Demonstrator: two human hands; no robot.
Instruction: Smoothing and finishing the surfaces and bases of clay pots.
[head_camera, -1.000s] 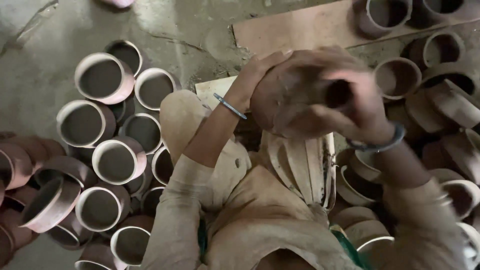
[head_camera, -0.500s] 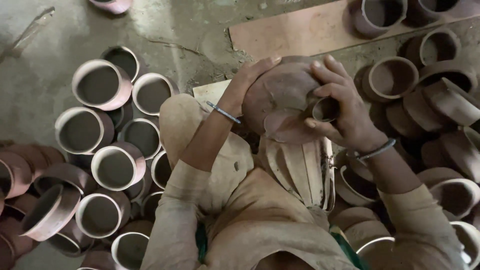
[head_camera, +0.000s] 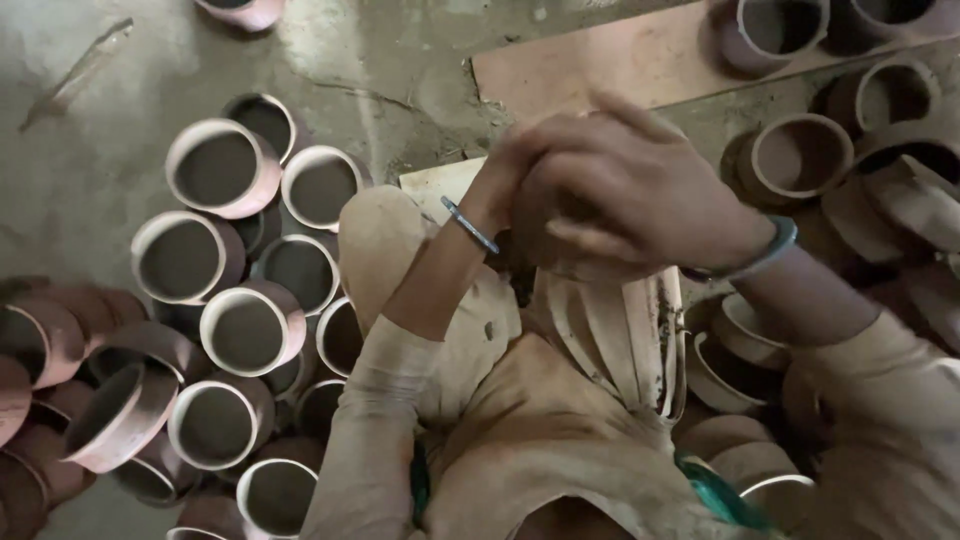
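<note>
My right hand (head_camera: 640, 190) wraps over a clay pot (head_camera: 560, 262) above my lap, hiding most of it. My left hand (head_camera: 520, 160) presses its far side; grip unclear. Open pots (head_camera: 215, 170) cluster on the floor (head_camera: 100, 120) at left.

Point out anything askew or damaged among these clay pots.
On the left, one clay pot lies tipped on its side among upright pots. On the right, pots are heaped at angles. No cracks or spills are visible.
</note>
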